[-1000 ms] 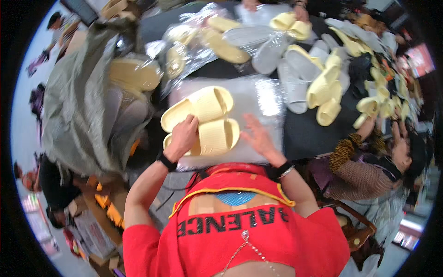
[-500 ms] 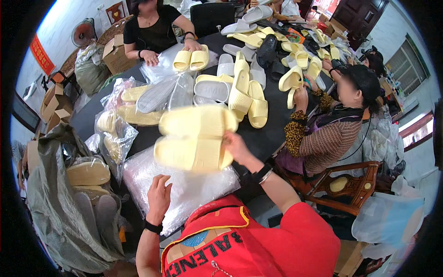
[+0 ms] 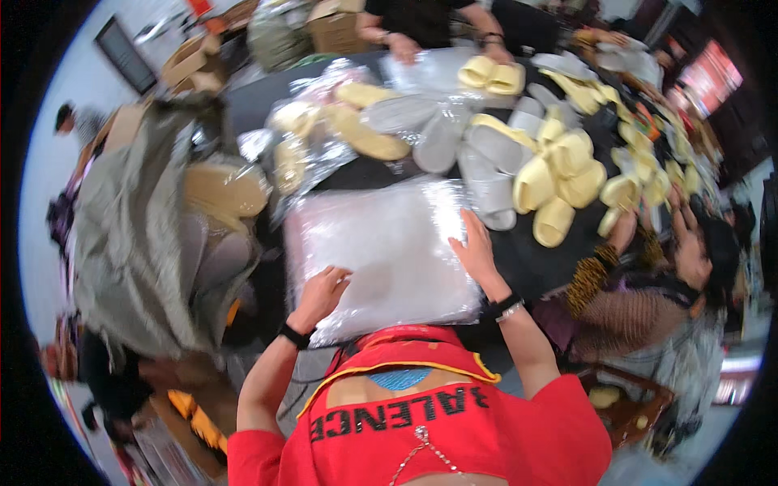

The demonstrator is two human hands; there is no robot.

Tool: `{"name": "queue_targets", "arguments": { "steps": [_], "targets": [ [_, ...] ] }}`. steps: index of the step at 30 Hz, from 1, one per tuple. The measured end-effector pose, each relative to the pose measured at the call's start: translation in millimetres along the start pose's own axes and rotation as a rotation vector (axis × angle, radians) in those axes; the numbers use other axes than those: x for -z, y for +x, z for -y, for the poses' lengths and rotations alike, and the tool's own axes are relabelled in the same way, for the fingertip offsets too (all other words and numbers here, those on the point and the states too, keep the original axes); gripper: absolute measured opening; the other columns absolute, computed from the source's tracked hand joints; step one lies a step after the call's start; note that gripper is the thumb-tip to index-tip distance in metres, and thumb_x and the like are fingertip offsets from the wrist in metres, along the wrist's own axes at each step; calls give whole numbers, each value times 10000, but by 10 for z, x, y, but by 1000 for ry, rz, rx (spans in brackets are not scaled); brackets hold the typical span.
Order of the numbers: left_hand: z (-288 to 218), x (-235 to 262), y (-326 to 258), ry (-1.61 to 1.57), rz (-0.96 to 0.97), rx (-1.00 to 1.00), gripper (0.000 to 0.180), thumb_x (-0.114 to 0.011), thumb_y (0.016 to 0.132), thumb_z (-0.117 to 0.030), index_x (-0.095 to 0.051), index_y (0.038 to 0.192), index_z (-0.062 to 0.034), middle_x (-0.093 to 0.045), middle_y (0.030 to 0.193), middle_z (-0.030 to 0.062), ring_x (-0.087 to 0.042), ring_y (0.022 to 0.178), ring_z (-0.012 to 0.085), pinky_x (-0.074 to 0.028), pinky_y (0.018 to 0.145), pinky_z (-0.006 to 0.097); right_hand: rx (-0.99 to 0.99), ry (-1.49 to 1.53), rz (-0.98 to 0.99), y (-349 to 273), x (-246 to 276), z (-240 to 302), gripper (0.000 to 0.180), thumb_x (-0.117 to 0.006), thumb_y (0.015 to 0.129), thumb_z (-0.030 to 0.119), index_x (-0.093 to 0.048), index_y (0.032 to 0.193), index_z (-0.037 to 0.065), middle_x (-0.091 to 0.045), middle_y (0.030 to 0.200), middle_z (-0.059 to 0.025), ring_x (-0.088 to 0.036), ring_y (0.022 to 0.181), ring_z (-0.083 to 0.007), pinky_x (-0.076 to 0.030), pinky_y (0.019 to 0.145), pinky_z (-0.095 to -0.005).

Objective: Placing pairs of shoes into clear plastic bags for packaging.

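Motion blur smears the whole view, so the yellow slippers [image 3: 567, 174] heaped toward the table's [image 3: 535, 259] far right corner melt together and cannot be counted. The stack of clear plastic bags [image 3: 381, 259] at the table's near edge hides the surface beneath, and whether anything lies inside them cannot be told. The left hand's [image 3: 320, 296] fingers [image 3: 336, 275] blur into the plastic, and the person's red top [image 3: 421, 429] hides the table's near edge.
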State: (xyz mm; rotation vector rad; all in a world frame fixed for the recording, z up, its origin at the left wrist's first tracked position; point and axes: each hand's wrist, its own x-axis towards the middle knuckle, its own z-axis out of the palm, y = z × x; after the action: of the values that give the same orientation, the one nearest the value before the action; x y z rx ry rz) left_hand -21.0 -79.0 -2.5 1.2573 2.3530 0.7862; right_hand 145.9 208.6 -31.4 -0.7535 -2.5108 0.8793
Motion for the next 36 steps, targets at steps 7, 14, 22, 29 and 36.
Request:
{"name": "queue_targets", "arguments": {
  "steps": [7,14,22,29,36],
  "targets": [
    [268,579,-119,7,-494,72,128,-535,790,-51,-576,907,-19,-565,825,135,-564,745,284,-446,652,322,270,-287,430,-654,-468,551,699,-606,736,420,-354,1324,139,-212,1400,-186,-134,1307,-359,-19,1014,-586],
    [533,788,-1,-100,-608,233,165,-559,780,-90,-584,927,-20,-573,840,125,-565,779,251,-445,691,319,199,-308,595,-792,-666,467,717,-569,737,489,-348,1331,155,-125,1434,-179,-54,1332,-346,34,998,-606],
    [748,490,571,201,-579,232,510,-611,705,-148,-431,1177,-75,-447,1123,124,-446,1015,330,-413,806,420,200,-333,587,-800,-790,348,723,-556,737,515,-338,1337,176,-122,1437,-172,-60,1333,-339,19,997,-613],
    [1083,402,1171,559,-482,416,252,-545,752,-200,-528,991,-122,-542,975,70,-539,894,276,-438,664,433,166,-268,606,-812,-789,355,723,-566,737,524,-340,1335,186,-124,1438,-158,-47,1334,-337,35,999,-597],
    [356,726,1569,150,-542,75,182,-483,839,-223,-508,790,-50,-579,736,189,-565,685,391,-432,579,480,107,-256,712,-606,-680,345,719,-560,752,524,-340,1334,163,-161,1426,-177,-104,1326,-339,-39,1005,-601]
  ]
}}
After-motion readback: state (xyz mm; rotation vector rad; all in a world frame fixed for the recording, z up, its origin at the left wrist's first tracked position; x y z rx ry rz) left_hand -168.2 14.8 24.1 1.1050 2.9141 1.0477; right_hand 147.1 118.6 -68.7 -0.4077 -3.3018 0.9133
